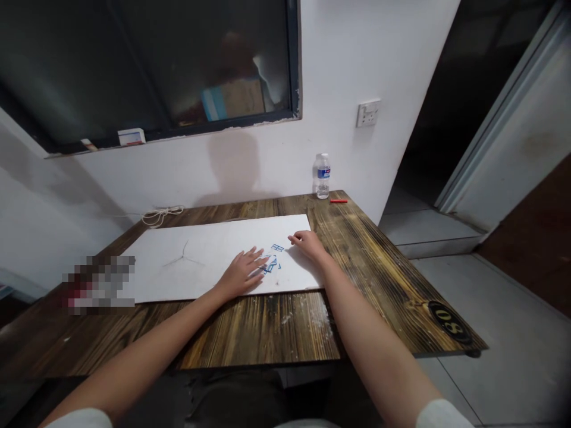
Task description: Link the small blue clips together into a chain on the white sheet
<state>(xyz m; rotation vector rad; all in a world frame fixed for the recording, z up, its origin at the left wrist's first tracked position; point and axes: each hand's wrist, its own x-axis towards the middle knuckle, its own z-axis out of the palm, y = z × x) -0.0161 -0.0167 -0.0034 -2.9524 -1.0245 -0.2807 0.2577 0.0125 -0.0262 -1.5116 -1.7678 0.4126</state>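
My left hand [242,273] lies palm down on a white board [227,238], with its fingers spread. Its fingertips reach a cluster of small blue-and-white shapes [270,264], partly covering it. Just beyond sits a separate blue-lined shape [277,247]; whether these are loose pieces or marks on the board, I cannot tell. To the right of them, my right hand [308,244] is over the board's right end, fingers curled and thumb side toward the shapes. Whatever it may pinch is hidden or too small to see.
Thin dark lines [182,257] branch across the board's left half. A water bottle [323,176] and a red pen-like stick [338,201] are at the wooden table's [379,285] back right corner. A white cable [159,215] lies coiled at the back left. A blurred patch covers something at left.
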